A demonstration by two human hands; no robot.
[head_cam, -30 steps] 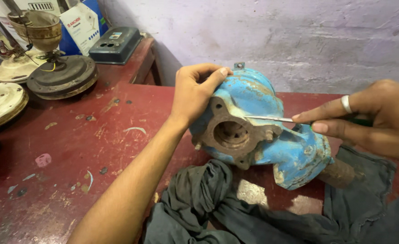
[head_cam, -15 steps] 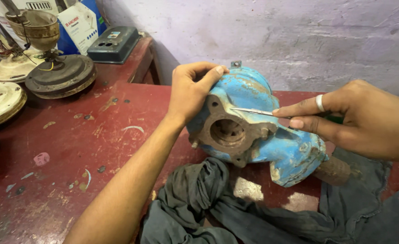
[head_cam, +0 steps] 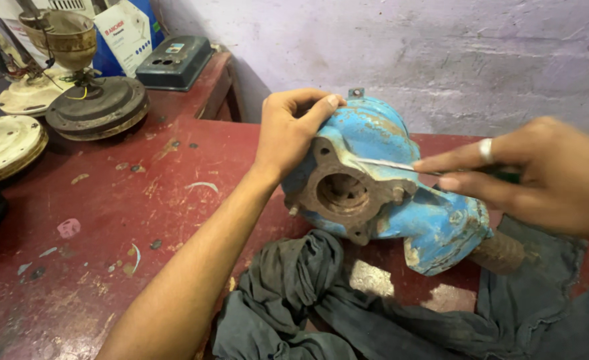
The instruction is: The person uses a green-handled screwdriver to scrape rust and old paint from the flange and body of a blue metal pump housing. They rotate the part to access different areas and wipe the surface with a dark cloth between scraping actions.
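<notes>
A worn blue pump housing (head_cam: 434, 223) with a rusty square flange (head_cam: 341, 193) lies on a red table (head_cam: 108, 220), partly on a dark grey cloth (head_cam: 294, 293). My left hand (head_cam: 288, 133) grips the housing's top left edge, thumb over the flange corner. My right hand (head_cam: 541, 177), with a ring on one finger, pinches a thin metal tool with a green handle (head_cam: 388, 164). The tool's tip touches the upper right rim of the flange. A rusty pipe stub (head_cam: 498, 252) sticks out at the housing's right end.
Old fan motor parts (head_cam: 98, 107) and a cream disc (head_cam: 4, 143) stand at the table's back left. A dark grey box (head_cam: 174, 61) and a blue-and-white carton (head_cam: 124, 37) sit behind them. A purple wall (head_cam: 408, 53) runs along the back.
My right hand pushed the tool leftward along the flange's top rim, then drew back slightly. My left hand kept its grip on the housing.
</notes>
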